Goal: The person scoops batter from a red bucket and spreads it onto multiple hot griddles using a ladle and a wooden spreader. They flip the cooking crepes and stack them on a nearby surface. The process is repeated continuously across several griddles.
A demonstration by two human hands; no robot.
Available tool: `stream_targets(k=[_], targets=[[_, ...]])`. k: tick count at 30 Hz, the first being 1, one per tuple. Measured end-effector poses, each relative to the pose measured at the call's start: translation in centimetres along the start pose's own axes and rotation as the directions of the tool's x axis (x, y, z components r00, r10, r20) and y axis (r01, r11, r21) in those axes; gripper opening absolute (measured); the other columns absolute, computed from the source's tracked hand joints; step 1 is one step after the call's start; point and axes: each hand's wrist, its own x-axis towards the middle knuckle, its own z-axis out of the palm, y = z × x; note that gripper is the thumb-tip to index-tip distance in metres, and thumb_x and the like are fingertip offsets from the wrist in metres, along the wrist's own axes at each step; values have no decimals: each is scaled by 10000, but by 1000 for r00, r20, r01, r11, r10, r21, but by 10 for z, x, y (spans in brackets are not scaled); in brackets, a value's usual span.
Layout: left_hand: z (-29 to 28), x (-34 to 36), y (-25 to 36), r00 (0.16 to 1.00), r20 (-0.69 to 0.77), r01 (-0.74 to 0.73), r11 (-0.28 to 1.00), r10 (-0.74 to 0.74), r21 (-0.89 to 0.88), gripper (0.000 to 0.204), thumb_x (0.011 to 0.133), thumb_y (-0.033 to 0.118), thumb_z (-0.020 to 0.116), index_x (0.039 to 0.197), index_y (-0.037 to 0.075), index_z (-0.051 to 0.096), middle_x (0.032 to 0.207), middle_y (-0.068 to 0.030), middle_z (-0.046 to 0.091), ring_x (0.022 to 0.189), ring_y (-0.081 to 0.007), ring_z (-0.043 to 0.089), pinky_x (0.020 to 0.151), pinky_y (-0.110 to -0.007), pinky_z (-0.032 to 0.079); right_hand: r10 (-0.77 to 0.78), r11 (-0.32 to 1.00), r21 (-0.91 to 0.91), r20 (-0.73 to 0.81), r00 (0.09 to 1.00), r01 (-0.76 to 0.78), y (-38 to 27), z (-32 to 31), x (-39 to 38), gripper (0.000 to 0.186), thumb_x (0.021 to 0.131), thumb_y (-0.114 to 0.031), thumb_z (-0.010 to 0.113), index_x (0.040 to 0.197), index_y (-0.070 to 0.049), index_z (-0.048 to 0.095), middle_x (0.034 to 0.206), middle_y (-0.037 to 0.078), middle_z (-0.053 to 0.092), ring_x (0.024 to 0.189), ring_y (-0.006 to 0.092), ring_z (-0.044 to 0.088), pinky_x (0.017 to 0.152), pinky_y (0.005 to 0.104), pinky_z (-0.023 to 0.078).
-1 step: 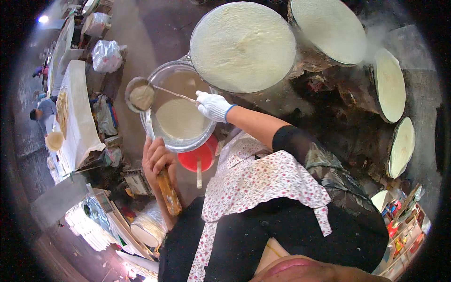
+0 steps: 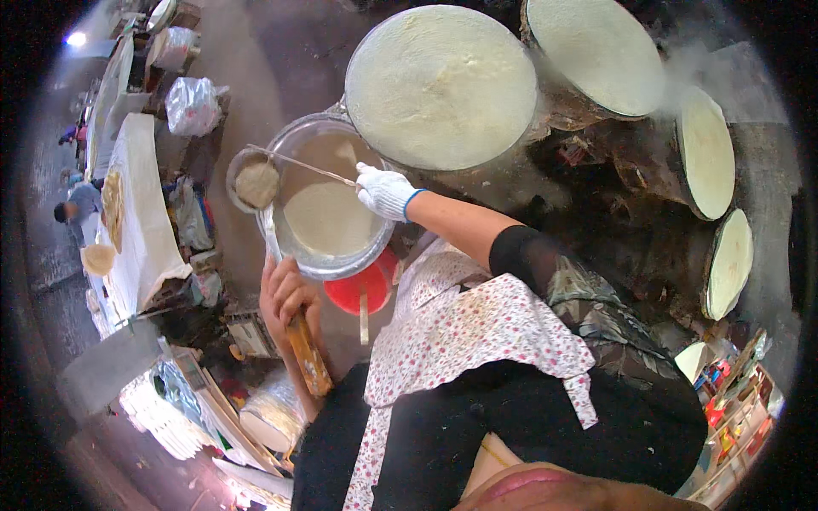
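My bare left hand [image 2: 290,298] is wrapped round the handle of a ladle [image 2: 305,349], whose bowl sits at the left rim of a round tub [image 2: 345,272]. Thick pale batter [image 2: 257,186] lies in the ladle. More batter [image 2: 328,217] fills the tub. In a white glove, my right hand [image 2: 388,192] grips a thin stick [image 2: 302,163] that reaches across the tub, its tip over the ladle's far rim. Just beyond the right hand is a big round griddle covered by a pale, thin sheet of batter [image 2: 441,89].
More round griddles with pale sheets [image 2: 596,55] curve away along the right, steam rising near them. A red container [image 2: 358,289] with a flat stick [image 2: 364,319] is under the tub's near side. At left, a person [image 2: 83,209] stands by a white-covered table [image 2: 149,238].
The stick's tip has swung farther from me, from beside the ladle bowl to over its far rim. Both hands keep nearly the same place and hold.
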Motion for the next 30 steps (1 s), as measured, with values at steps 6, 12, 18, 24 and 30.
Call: stream_targets(k=[6,12,18,24,30], targets=[[-8,-6,32,998,-38,-57,998,56,-39,363,1165,244,360,857,70,444,715,-20,461,492,-90,499,385,-239,468,112,945,-308,-14,994,-111,7,22,41,296,970,-200,565,1083,25,720,1241,308,659,1064,447,707,917,500,580],[-3,8,31,997,-70,14,1000,-16,-26,395,1165,275,371,832,74,443,705,-17,464,479,-81,495,373,-232,456,215,933,-282,-69,974,-226,7,13,41,299,973,-229,578,1082,19,705,1084,285,714,983,453,727,841,528,585],[7,28,3,992,-112,60,998,-64,-34,407,1168,285,369,826,75,440,704,-15,463,467,-84,483,369,-228,445,151,987,-18,-256,955,-161,7,-9,29,348,968,-276,576,1115,23,674,1066,280,723,985,437,725,845,528,580],[16,51,-27,979,-97,179,984,-180,-25,428,1170,299,364,813,74,437,713,-15,464,494,-90,512,382,-242,457,17,997,-56,-451,892,-47,31,-107,-33,456,1024,-340,611,1350,-22,629,1347,195,683,1186,421,672,1041,443,538],[17,72,-54,954,-93,283,958,-286,-40,386,1174,246,335,857,52,443,729,-7,424,511,-91,469,432,-259,465,507,832,50,-472,722,-552,80,-183,-64,563,1045,-381,501,1573,-192,453,1171,275,727,1033,471,701,932,564,525]])
